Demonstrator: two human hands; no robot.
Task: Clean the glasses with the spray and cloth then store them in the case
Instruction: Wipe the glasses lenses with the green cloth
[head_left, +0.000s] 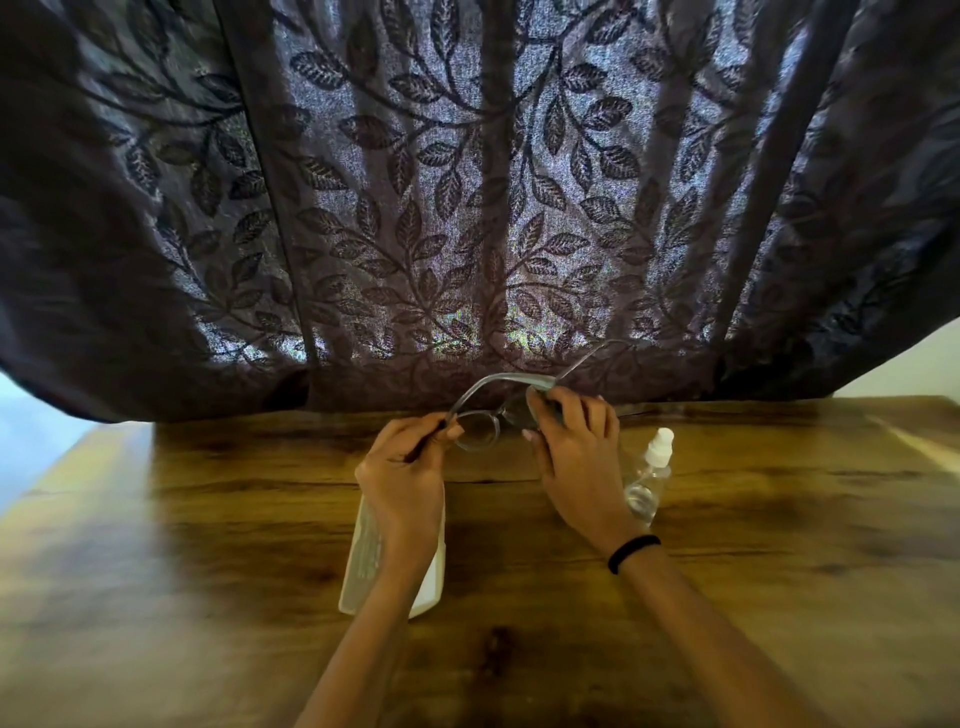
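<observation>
Grey-framed glasses (478, 428) are held above the wooden table (208, 519), temples open and pointing away from me. My left hand (402, 467) pinches the left end of the frame. My right hand (571, 447) covers the right lens with a grey cloth (543, 387) that peeks out above the fingers. A clear spray bottle (652, 475) with a white cap stands just right of my right hand. A white case (363, 561) lies on the table under my left wrist, partly hidden by the forearm.
A dark leaf-patterned curtain (467, 208) hangs along the table's far edge, right behind the glasses. Bare wood stretches to the left, right and near side of my hands. A black band circles my right wrist.
</observation>
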